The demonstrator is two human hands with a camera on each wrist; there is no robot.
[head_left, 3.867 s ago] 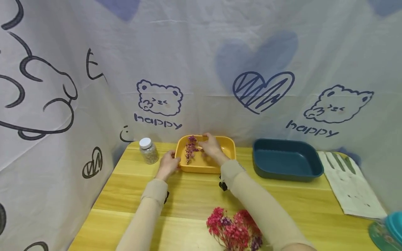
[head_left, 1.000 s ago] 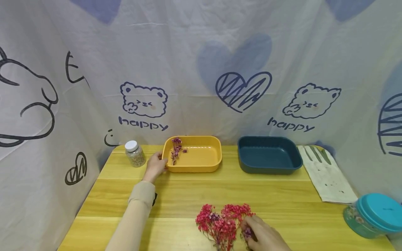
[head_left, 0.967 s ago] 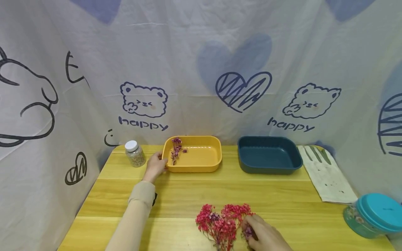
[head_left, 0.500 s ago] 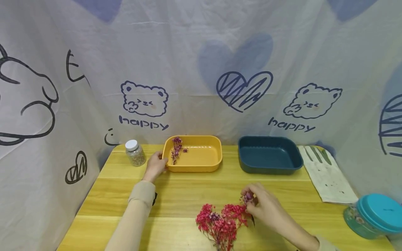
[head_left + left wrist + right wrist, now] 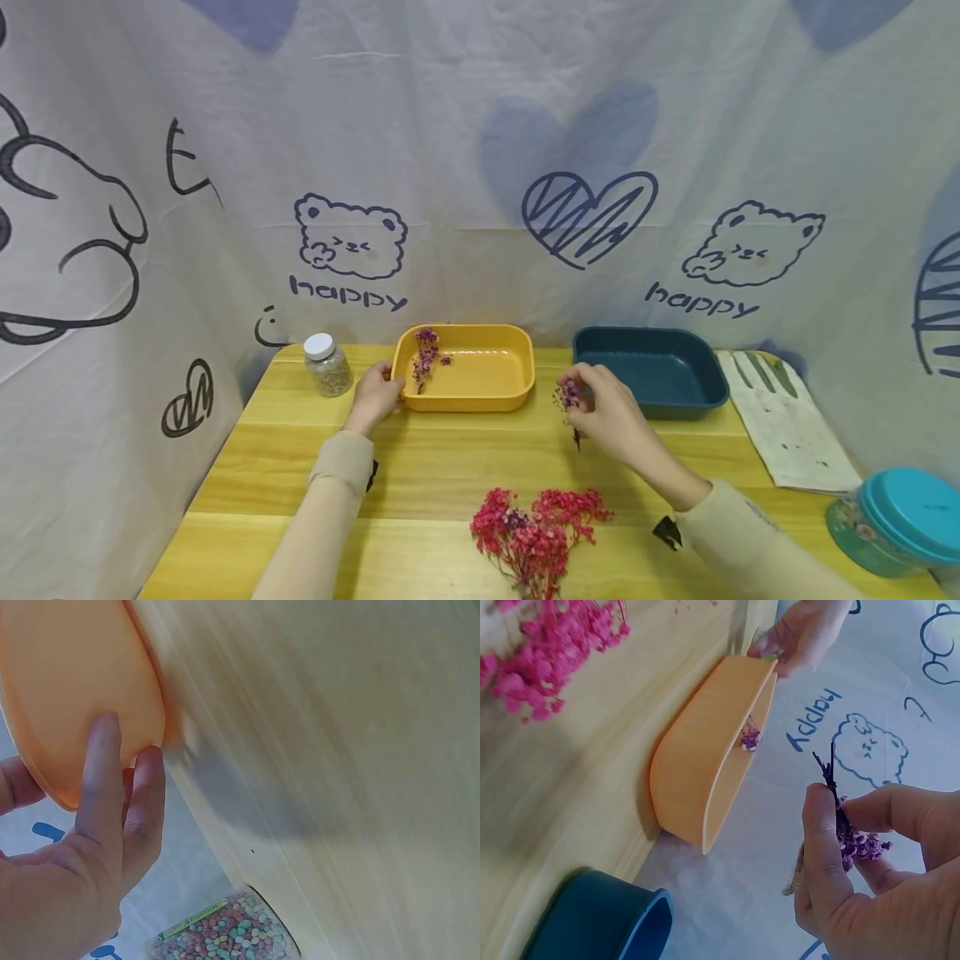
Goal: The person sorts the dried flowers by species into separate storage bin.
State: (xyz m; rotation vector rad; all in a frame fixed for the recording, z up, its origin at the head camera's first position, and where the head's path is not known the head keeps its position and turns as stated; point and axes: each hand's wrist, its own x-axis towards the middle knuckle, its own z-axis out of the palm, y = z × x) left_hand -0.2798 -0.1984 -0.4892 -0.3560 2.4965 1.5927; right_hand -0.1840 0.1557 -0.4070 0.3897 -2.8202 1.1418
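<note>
My right hand pinches a purple dried flower sprig between thumb and fingers, above the table between the two trays. In the right wrist view the bare stem of that sprig sticks out past my fingertips. My left hand grips the left end of a yellow tray; the left wrist view has fingers along its outer wall and the thumb by the rim. Inside the tray, along its left side, lie purple dried flowers. Pink dried flowers lie on the table at the front.
Right of the yellow tray stands a dark blue tray, partly behind my right hand. A white-lidded jar stands at the back left. At the right are a folded white cloth and a blue-lidded tub. A printed curtain hangs behind.
My right hand has taken a purple sprig from beside the pink flowers, lifted it and carried it back toward the trays. My left hand has stayed at the yellow tray's end.
</note>
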